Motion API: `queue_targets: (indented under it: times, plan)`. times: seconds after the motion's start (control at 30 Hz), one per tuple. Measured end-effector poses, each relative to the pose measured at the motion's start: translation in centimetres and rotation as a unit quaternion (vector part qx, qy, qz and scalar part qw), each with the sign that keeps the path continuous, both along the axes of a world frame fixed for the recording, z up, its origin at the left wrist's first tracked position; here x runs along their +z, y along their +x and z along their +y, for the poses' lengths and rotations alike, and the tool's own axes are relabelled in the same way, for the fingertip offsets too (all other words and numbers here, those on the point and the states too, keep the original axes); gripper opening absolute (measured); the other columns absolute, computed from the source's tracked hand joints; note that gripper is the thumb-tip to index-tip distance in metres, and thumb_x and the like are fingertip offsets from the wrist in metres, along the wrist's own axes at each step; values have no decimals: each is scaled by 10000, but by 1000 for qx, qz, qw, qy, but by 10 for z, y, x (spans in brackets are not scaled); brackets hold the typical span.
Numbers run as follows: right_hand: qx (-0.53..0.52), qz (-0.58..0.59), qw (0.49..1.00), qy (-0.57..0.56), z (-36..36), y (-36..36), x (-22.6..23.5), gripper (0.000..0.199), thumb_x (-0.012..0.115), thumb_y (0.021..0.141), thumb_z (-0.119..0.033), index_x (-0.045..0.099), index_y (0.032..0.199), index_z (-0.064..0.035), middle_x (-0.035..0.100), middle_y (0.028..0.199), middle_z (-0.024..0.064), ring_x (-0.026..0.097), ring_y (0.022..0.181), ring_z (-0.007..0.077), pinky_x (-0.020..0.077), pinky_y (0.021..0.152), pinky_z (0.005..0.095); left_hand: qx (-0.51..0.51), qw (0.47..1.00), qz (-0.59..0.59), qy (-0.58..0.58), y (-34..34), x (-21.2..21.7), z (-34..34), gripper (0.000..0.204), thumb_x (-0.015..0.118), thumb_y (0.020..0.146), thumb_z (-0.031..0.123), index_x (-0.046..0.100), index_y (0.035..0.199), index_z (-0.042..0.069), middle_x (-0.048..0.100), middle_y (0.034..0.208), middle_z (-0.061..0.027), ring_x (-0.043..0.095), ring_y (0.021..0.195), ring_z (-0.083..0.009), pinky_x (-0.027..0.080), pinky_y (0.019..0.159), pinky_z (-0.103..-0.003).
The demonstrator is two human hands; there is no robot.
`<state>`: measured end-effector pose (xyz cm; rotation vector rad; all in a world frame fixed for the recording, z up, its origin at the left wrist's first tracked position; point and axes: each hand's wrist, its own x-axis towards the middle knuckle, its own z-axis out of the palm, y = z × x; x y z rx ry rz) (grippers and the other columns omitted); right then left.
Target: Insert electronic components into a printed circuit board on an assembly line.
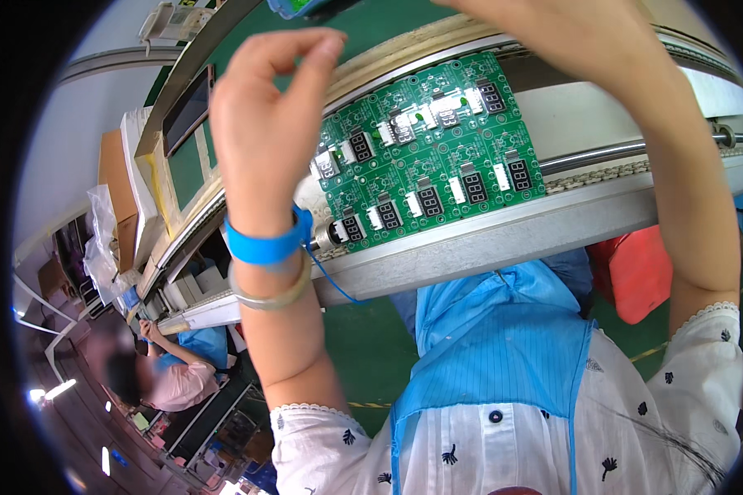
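My left hand (264, 115) is raised over the left end of a green circuit board panel (446, 148). Its thumb and forefinger come together in a pinch; anything between them is too small to make out. A blue wrist strap (264, 246) with a thin blue cord and a pale bangle (271, 295) circle that wrist. The panel carries rows of black digit displays (474, 188), white connectors (457, 190) and a few small green parts (419, 117). My right hand (553, 29) reaches past the panel's far right side, its fingers cut off by the upper edge.
The panel lies across the metal rails (470, 231) of a conveyor line. Beyond it is a blue bin (301, 7) with small green pieces. A dark flat screen device (188, 111) rests at the left. Another person (169, 371) sits farther left. A red stool (631, 272) stands below the rail.
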<state>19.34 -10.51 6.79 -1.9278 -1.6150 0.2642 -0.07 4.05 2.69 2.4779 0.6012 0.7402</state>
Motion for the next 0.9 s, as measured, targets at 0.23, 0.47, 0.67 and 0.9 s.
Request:
queue_targets:
  times: [0.23,0.47,0.67,0.9]
  plan:
    - [34,-233,967,100,103,47,-7,177,664,832,-127,785,899,-16,740,897,208,708,875,382,560,811,470,1,947,159,278,61,0,128,254,710,978,256,778,1093,40,734,839,-4,628,768,-91,487,681,-290]
    - [167,-170,938,-250,146,52,9,196,655,873,-183,805,975,-109,760,1059,166,668,1096,352,457,947,541,115,933,247,234,106,1,86,218,731,838,299,809,975,149,755,956,-179,724,940,-370,552,829,-520]
    - [-63,-342,936,-48,147,34,-25,192,681,866,-202,800,978,-102,764,1037,154,696,1049,354,432,918,551,114,949,174,236,102,2,84,172,757,828,273,820,938,156,754,914,-171,726,919,-365,552,819,-521]
    - [1,-72,996,-46,121,37,-10,162,668,846,-142,813,911,-112,761,939,163,722,956,336,486,856,503,81,969,82,220,98,-4,88,131,780,799,211,818,864,104,739,848,-188,722,837,-370,565,808,-467]
